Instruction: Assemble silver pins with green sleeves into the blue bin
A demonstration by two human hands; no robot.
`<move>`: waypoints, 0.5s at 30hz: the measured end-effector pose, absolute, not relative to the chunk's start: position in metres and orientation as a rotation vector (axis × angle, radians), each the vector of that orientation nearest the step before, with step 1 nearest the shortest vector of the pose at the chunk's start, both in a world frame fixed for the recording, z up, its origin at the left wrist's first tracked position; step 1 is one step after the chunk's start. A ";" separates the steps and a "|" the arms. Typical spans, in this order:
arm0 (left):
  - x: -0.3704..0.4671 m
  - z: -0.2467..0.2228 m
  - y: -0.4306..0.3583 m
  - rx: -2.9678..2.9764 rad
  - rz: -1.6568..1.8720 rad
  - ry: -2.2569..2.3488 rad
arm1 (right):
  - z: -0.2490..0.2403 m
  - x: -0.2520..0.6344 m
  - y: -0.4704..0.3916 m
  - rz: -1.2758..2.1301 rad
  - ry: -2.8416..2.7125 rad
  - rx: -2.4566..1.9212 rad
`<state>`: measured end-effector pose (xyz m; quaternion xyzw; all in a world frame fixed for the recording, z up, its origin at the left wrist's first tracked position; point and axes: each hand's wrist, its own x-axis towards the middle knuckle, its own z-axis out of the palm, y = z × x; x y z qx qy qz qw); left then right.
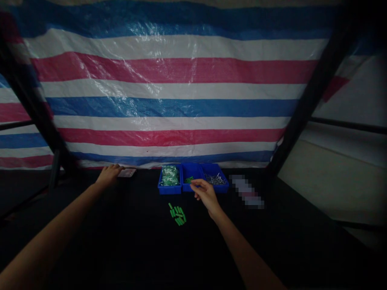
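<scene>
To place the fingers precisely, I should hold the right hand (206, 195), its fingertips narrowly set, any held part indeterminable, by the blue tray (186, 188), clear of the green pieces (179, 215) heaped nearer on the black table (142, 245), with the left hand (109, 174), grip unreadable, steady at the flat object (128, 173).

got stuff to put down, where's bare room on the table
Bare room shows between the left forearm and the green pieces, and on those pieces' near side, though dim. Crowded: the blue bins, with the right hand at their front.
</scene>
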<state>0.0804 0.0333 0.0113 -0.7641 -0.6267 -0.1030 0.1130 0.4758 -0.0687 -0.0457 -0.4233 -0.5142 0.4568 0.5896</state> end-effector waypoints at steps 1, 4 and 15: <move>0.066 0.014 0.040 -2.224 -0.122 -1.797 | -0.045 0.475 -0.070 1.068 -1.211 -0.992; 0.040 0.016 0.058 -2.104 0.199 -1.784 | -0.042 0.475 -0.074 1.074 -1.311 -1.022; 0.043 0.002 0.095 -2.054 0.357 -1.746 | -0.043 0.478 -0.092 0.891 -2.150 -1.220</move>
